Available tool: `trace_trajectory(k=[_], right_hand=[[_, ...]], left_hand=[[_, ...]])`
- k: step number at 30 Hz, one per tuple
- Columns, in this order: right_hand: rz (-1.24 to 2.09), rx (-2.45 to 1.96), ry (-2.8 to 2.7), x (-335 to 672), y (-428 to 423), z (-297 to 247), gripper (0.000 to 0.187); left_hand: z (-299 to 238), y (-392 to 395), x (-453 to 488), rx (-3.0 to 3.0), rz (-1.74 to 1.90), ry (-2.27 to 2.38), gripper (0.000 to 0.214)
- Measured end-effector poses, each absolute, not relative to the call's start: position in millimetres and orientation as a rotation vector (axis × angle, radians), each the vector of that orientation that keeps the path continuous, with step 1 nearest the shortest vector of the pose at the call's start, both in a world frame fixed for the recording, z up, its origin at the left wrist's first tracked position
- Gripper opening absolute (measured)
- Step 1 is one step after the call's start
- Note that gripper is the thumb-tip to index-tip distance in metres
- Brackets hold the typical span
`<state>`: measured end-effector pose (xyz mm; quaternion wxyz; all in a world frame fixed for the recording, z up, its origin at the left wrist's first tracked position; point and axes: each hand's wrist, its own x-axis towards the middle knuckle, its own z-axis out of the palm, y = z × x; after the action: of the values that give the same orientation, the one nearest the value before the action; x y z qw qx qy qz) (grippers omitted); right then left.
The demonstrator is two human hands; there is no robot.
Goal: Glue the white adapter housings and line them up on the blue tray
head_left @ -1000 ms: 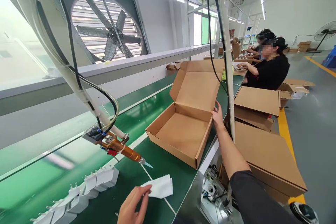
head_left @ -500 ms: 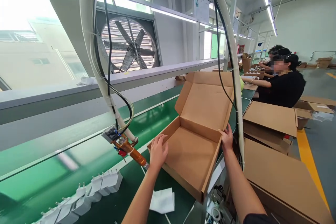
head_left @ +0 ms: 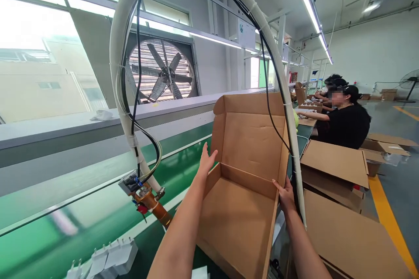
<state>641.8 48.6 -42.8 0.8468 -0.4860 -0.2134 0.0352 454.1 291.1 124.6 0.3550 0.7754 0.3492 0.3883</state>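
Note:
In front of me an empty cardboard box (head_left: 238, 209) stands tilted, with its lid (head_left: 253, 139) raised at the back and side flaps turned inward. My right hand (head_left: 285, 196) grips the box's right wall near the hinge, thumb over the rim and fingers outside. My left hand (head_left: 208, 160) is open at the back left corner, thumb and fingers apart beside the lid's left flap; whether it touches the cardboard I cannot tell. An orange tool (head_left: 152, 205) with hoses, hanging on a white padded arm, is left of my left forearm.
White plug adapters (head_left: 113, 257) line up along the green conveyor belt (head_left: 94, 209) at lower left. The white padded arm (head_left: 281, 78) arches over the box. Large cartons (head_left: 353, 226) stand at right. Co-workers (head_left: 343, 117) sit farther along the line.
My left hand has moved from the box's left wall up and back toward the lid flap. The lid stands more upright. My right hand keeps its grip, and the view has tilted up.

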Motion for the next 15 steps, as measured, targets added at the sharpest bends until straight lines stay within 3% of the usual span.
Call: trace_trajectory(k=[8, 12, 15], right_hand=[[0.224, -0.98, -0.617, 625.2, 42.7, -18.2, 0.082], [0.18, -1.016, -0.638, 628.8, 56.5, 5.5, 0.076], [0.134, -1.052, -0.719, 630.5, 71.8, 18.5, 0.086]], left_hand=[[115.1, 306.1, 447.5, 1.917, 1.079, 0.972, 0.036], [108.5, 303.6, 431.7, 1.903, 1.112, 0.993, 0.032], [105.5, 302.1, 423.1, 1.892, 1.116, 1.0, 0.031]])
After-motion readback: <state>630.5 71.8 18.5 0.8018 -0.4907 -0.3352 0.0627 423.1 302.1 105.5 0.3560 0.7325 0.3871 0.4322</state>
